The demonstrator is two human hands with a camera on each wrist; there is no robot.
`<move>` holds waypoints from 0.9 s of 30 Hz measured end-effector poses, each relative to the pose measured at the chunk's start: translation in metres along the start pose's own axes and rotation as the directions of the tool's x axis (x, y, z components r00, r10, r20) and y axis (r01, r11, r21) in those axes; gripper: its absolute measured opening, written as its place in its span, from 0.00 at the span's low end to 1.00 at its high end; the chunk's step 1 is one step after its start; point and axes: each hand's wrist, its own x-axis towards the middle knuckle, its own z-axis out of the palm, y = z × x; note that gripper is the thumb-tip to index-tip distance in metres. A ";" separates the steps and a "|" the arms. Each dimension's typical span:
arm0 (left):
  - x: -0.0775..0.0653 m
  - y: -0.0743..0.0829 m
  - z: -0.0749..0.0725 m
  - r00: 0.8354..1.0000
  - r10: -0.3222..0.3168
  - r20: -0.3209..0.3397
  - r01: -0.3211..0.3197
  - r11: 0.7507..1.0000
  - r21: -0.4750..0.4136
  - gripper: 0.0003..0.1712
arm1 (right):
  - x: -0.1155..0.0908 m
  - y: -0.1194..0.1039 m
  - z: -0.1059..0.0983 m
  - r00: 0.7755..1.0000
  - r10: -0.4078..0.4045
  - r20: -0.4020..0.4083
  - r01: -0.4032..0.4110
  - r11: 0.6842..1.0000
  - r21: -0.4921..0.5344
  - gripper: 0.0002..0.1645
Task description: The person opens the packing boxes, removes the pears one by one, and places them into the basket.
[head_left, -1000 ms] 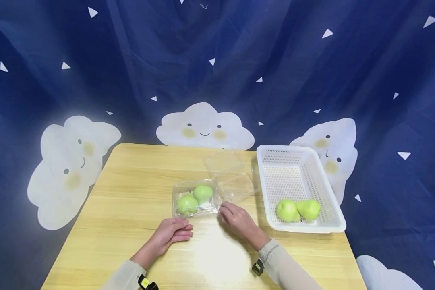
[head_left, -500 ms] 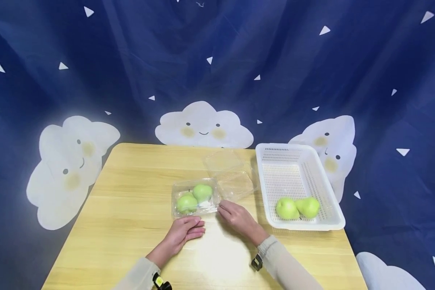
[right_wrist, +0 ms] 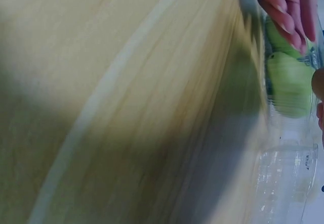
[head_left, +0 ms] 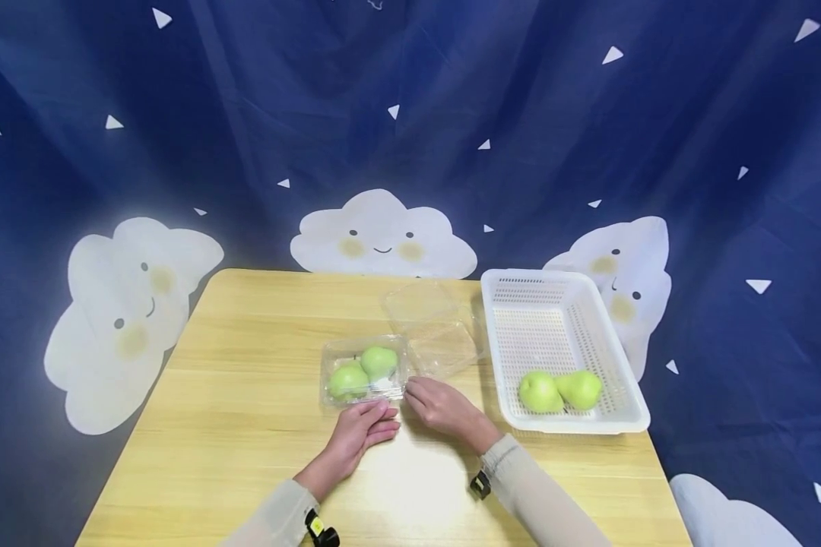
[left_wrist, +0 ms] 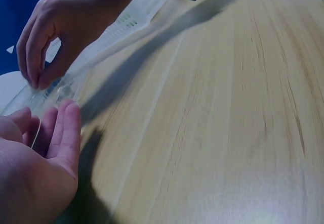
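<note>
A clear plastic box [head_left: 332, 354] with its lid folded over holds two green pears [head_left: 347, 381] near the middle of the table. My right hand [head_left: 442, 406] pinches the box's front right corner between thumb and curled fingertips. Along the front edge lies my left hand [head_left: 353, 433], its fingers fairly straight and pointing right, its fingertips close to the right hand. The left wrist view shows this left hand [left_wrist: 40, 168] palm up, fingertips at the plastic edge. In the right wrist view, a pear [right_wrist: 291, 85] shows through the box side.
A second clear box [head_left: 443, 348] lies with its lid open behind and right of the first. To the right stands a white perforated basket [head_left: 568, 426] with two more green pears [head_left: 540, 392] at its near end. A blue curtain [head_left: 356, 91] hangs behind the table.
My left hand has slid right along the front of the box, toward the right hand. The right hand keeps its pinch at the corner.
</note>
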 end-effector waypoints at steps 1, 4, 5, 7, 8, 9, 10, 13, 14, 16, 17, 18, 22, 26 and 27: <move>0.000 -0.001 0.001 1.000 0.010 -0.001 -0.010 1.000 0.000 0.31 | 0.001 0.000 0.000 1.000 -0.011 -0.011 0.011 1.000 -0.019 0.28; 0.002 -0.003 0.004 1.000 0.026 -0.014 -0.026 1.000 -0.005 0.30 | 0.005 -0.002 0.000 0.999 -0.030 -0.036 0.027 0.997 -0.078 0.29; 0.003 -0.003 0.004 0.999 0.031 -0.020 -0.031 1.000 -0.007 0.29 | 0.006 -0.002 0.000 0.999 -0.029 -0.036 0.026 0.995 -0.091 0.30; 0.004 -0.005 0.005 0.999 0.040 -0.028 -0.040 0.999 -0.013 0.28 | 0.007 -0.004 0.000 0.999 -0.027 -0.022 0.025 0.993 -0.111 0.30; 0.005 -0.005 0.006 0.999 0.039 -0.035 -0.039 0.999 -0.020 0.27 | 0.008 -0.004 -0.001 1.000 -0.027 -0.008 0.025 0.992 -0.121 0.30; 0.005 -0.005 0.007 0.998 0.039 -0.040 -0.040 0.999 -0.025 0.27 | 0.008 -0.004 -0.001 1.000 -0.027 0.006 0.028 0.991 -0.129 0.30; 0.005 -0.006 0.007 0.998 0.045 -0.042 -0.046 0.999 -0.026 0.26 | 0.009 -0.004 -0.001 0.999 -0.026 0.019 0.028 0.991 -0.130 0.30; 0.004 -0.005 0.009 0.997 0.053 -0.051 -0.055 0.998 -0.036 0.24 | 0.011 -0.004 -0.002 0.999 -0.022 0.026 0.025 0.993 -0.120 0.28; 0.004 -0.005 0.009 0.997 0.059 -0.055 -0.061 0.998 -0.035 0.23 | 0.011 -0.004 -0.002 1.000 -0.020 0.023 0.022 0.993 -0.113 0.28; 0.004 -0.005 0.011 0.996 0.065 -0.068 -0.068 0.997 -0.040 0.21 | 0.013 -0.004 -0.001 1.000 -0.016 0.010 0.017 0.994 -0.109 0.28; 0.004 -0.004 0.012 0.995 0.064 -0.079 -0.068 0.997 -0.047 0.19 | 0.014 -0.004 0.000 1.000 -0.014 0.003 0.014 0.994 -0.106 0.28; 0.004 -0.004 0.013 0.994 0.066 -0.087 -0.071 0.996 -0.054 0.18 | 0.015 -0.004 0.000 1.000 -0.012 -0.004 0.012 0.994 -0.104 0.28; 0.004 -0.004 0.018 0.990 0.066 -0.125 -0.080 0.990 -0.114 0.11 | 0.017 -0.004 0.002 1.000 -0.004 -0.012 0.002 0.995 -0.097 0.29; 0.006 -0.004 0.021 0.986 0.055 -0.155 -0.083 0.981 -0.175 0.06 | 0.019 -0.006 0.002 1.000 0.008 0.008 -0.008 0.997 -0.074 0.26; 0.006 -0.004 0.021 0.985 0.055 -0.162 -0.084 0.980 -0.179 0.05 | 0.019 -0.006 0.002 1.000 0.014 0.016 -0.013 0.998 -0.066 0.25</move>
